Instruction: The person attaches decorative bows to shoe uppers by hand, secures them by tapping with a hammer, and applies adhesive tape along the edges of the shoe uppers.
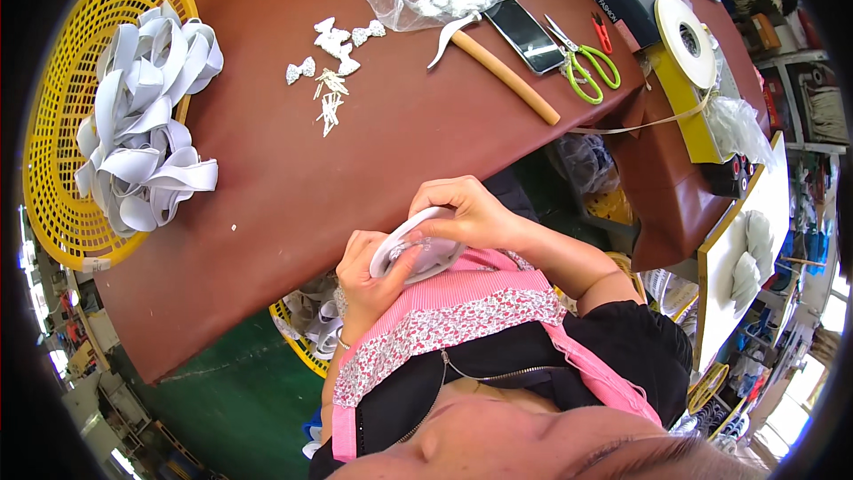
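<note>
Left hand [362, 276] and right hand [474, 215], grip closed on a white curved piece [441, 255], by the desk's [275, 187] near edge, hammer [505, 77] beyond

wooden hammer handle [506, 78], glossy phone [525, 36]

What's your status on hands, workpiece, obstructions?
Left hand and right hand gripping white fabric loop. Wooden-handled hammer on brown table, apart from both.
</note>
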A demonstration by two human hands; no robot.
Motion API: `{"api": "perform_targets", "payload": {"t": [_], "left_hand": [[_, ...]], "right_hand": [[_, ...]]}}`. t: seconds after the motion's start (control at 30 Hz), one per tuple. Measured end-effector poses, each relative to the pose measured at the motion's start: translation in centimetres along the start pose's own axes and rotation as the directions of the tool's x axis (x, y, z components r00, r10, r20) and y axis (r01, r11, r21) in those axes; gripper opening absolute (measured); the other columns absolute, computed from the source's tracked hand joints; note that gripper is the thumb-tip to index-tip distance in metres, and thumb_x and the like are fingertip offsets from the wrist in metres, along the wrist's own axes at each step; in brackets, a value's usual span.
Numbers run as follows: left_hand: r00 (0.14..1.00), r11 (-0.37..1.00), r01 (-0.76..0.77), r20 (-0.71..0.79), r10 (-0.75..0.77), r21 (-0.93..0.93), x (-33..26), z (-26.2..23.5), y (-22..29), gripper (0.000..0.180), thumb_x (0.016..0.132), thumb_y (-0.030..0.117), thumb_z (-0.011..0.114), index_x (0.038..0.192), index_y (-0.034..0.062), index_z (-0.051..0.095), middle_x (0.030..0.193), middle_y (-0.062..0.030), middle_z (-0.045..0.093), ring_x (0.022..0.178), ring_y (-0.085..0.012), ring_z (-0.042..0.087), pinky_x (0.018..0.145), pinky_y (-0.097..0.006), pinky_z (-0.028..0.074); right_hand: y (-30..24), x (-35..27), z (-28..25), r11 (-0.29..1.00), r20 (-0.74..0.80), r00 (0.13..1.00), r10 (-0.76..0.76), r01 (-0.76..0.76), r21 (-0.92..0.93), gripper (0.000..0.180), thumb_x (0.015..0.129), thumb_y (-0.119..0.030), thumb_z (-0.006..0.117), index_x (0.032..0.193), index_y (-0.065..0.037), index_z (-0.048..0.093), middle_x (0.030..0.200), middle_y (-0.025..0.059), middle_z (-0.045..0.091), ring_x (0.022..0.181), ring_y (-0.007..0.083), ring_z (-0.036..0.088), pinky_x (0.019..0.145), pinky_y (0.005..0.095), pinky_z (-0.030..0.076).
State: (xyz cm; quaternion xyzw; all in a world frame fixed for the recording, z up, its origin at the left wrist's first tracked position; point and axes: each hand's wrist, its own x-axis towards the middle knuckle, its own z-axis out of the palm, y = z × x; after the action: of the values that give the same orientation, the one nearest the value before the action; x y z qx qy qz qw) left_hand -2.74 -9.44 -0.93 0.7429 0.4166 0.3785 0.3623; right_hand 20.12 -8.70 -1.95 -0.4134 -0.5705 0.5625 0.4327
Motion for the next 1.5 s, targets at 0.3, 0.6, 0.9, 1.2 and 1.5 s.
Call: {"api": "perform_targets", "payload": {"t": [0.3, 0.6, 0.9, 1.2, 1.5], "left_hand": [[0.92, 0.89, -0.284, -0.16, 0.358, 0.357, 1.7, -3.0, -0.1, 0.019, 0.078, 0.001, 0.092, 0.09, 0.0021, 0.077, 0.085, -0.0086, 0.073, 0.073, -0.028, 0.065, 0.066, -0.04, 0.052], [0.987, 0.634, -0.16, 0.135, 0.087, 0.756, -0.6, -1.8, -9.4, 0.092, 0.092, 0.06, 0.072, 0.158, -0.0004, 0.049, 0.16, -0.0186, 0.053, 0.148, -0.0371, 0.05, 0.122, -0.053, 0.041], [0.991, 0.706, 0.089, 0.011, -0.135, 0.702, -0.1, 2.1, -6.5, 0.114, 0.066, 0.075, 0.085, 0.165, 0.0328, 0.048, 0.172, -0.0323, 0.022, 0.159, -0.0529, 0.022, 0.121, -0.076, 0.024], [0.984, 0.778, 0.078, 0.076, -0.16, 0.623, -0.5, 1.1, -6.5, 0.115, 0.062, 0.063, 0.093, 0.164, 0.038, 0.048, 0.176, -0.0339, 0.011, 0.162, -0.0565, 0.011, 0.123, -0.077, 0.018], [0.982, 0.788, 0.07, 0.099, -0.163, 0.611, -1.2, 1.4, -7.0, 0.113, 0.062, 0.074, 0.087, 0.163, 0.0455, 0.047, 0.175, -0.0358, 0.008, 0.162, -0.0567, 0.008, 0.121, -0.08, 0.014]], "right_hand": [[-0.2, 1.7, -0.9, 0.998, -0.068, 0.998, -0.005, 0.009, 0.061, 0.015, 0.096, -0.014, 0.08, 0.107, -0.004, 0.079, 0.101, 0.0083, 0.078, 0.094, 0.0155, 0.074, 0.087, 0.033, 0.058], [6.9, 5.5, -12.9, 0.154, -0.509, 0.798, -0.323, -0.486, -0.86, 0.047, 0.095, -0.026, 0.076, 0.135, -0.007, 0.062, 0.128, 0.0143, 0.064, 0.119, 0.0363, 0.06, 0.094, 0.0511, 0.052], [2.7, 4.8, -10.8, 0.547, -0.524, 0.846, -0.102, -0.392, -0.74, 0.024, 0.108, -0.023, 0.062, 0.115, -0.001, 0.063, 0.11, 0.0213, 0.064, 0.105, 0.0439, 0.067, 0.086, 0.0539, 0.055], [-1.6, 4.0, -1.6, 0.707, 0.093, 0.989, -0.116, 0.148, -0.692, 0.021, 0.105, -0.027, 0.067, 0.108, -0.007, 0.064, 0.098, 0.0152, 0.063, 0.083, 0.0431, 0.068, 0.067, 0.0527, 0.055], [0.1, 4.9, -2.1, 0.539, 0.155, 0.98, -0.123, 0.197, -0.819, 0.027, 0.105, -0.03, 0.067, 0.101, -0.005, 0.058, 0.09, 0.0147, 0.063, 0.075, 0.0407, 0.069, 0.06, 0.0509, 0.056]]}}
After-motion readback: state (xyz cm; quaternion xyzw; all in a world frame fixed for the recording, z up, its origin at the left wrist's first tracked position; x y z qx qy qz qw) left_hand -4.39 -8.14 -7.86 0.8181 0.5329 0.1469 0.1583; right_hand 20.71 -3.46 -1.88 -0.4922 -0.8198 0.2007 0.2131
